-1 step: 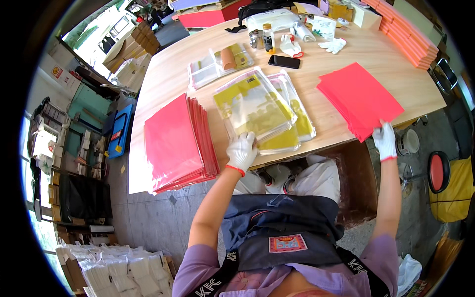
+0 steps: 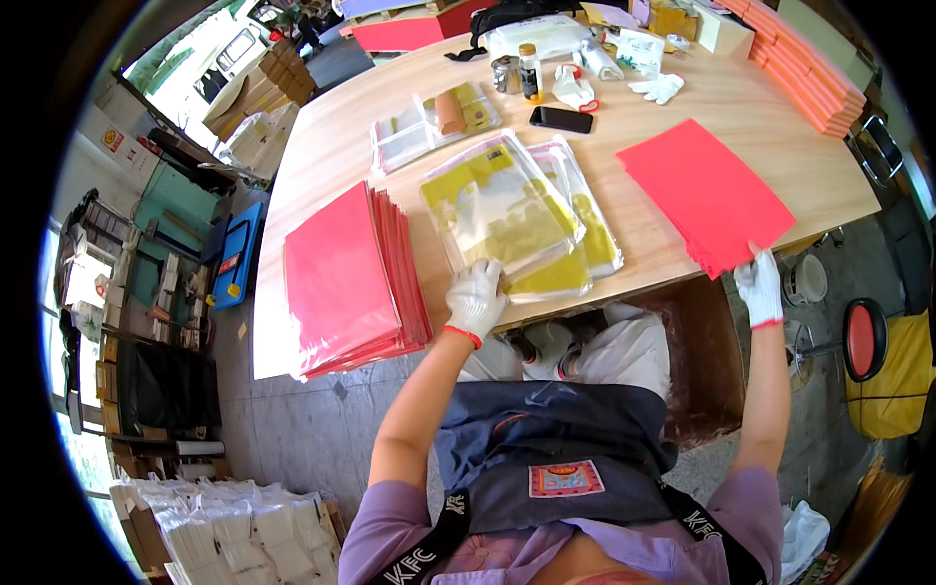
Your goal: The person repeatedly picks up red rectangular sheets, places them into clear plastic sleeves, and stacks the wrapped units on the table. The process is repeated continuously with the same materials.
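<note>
My right hand (image 2: 759, 288), in a white glove with a red cuff, pinches the near corner of a red sheet (image 2: 707, 195) at the table's right. More red sheets fan out beneath it along the near edge. My left hand (image 2: 477, 297), gloved the same way, has its fingers curled at the near edge of a pile of clear plastic bags with yellow-green print (image 2: 502, 205); its fingertips are partly hidden. A second pile of such bags (image 2: 585, 214) pokes out behind to the right. Left of my left hand lies a tall stack of red sheets in clear bags (image 2: 341, 273).
Farther back lie more bags (image 2: 402, 138) under a brown roll-shaped piece (image 2: 449, 113), a black phone (image 2: 561, 120), a bottle (image 2: 530, 74), a jar (image 2: 505, 75) and a spare glove (image 2: 658, 89). Orange-pink stacks (image 2: 799, 68) line the far right. An open carton (image 2: 702, 361) stands below the table edge.
The top red sheet has slid slightly up and left over those under it, with my right hand at its corner. My left hand stays nearly where it was.
</note>
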`<state>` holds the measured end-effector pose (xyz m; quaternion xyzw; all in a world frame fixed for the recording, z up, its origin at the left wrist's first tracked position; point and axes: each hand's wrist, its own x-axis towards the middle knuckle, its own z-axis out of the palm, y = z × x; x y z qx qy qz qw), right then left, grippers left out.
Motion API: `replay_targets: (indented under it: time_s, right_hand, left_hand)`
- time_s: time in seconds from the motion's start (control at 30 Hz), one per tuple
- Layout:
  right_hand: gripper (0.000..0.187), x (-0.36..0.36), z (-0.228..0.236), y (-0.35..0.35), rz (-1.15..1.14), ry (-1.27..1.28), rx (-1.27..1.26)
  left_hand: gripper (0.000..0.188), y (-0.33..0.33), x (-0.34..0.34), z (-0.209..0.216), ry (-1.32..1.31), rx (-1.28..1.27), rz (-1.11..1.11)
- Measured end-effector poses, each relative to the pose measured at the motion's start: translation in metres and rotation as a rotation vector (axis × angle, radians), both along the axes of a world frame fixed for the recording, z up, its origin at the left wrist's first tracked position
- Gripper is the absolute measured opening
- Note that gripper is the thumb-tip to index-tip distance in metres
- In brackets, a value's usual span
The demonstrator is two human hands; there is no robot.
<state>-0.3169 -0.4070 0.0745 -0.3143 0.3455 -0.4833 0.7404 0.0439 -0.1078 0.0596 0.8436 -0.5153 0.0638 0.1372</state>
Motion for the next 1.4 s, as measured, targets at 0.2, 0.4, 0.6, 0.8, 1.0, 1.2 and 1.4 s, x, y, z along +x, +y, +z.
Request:
replay_targets:
  time_s: [0.2,0.4,0.6,0.8,1.0,1.2,1.4]
  right_hand:
    - [0.029,-0.013,0.009,0.107,0.442,0.108,0.03]
    - [0.026,0.026,0.011,0.168,0.722,0.058,0.286]
    - [0.026,0.042,-0.038,0.182,0.493,-0.129,0.247]
    - [0.016,0.047,-0.022,0.182,0.414,-0.196,0.512]
    - [0.021,0.057,0.002,0.189,0.373,-0.108,0.334]
    - [0.028,0.067,0.008,0.223,0.424,-0.11,0.172]
    - [0.028,0.063,0.024,0.264,0.418,-0.039,0.164]
  left_hand:
    - [0.026,-0.002,0.019,-0.002,0.106,0.048,0.017]
    - [0.028,0.003,0.035,-0.023,0.196,-0.078,0.069]
    - [0.025,0.01,0.028,-0.016,0.137,-0.232,0.163]
    - [0.028,0.017,0.033,0.008,0.525,-0.436,0.038]
    - [0.029,0.021,0.021,0.014,0.448,-0.48,-0.177]
    - [0.045,0.021,-0.011,-0.01,0.179,-0.804,-0.168]
    - [0.045,-0.011,-0.071,-0.069,2.13,-1.337,0.23]
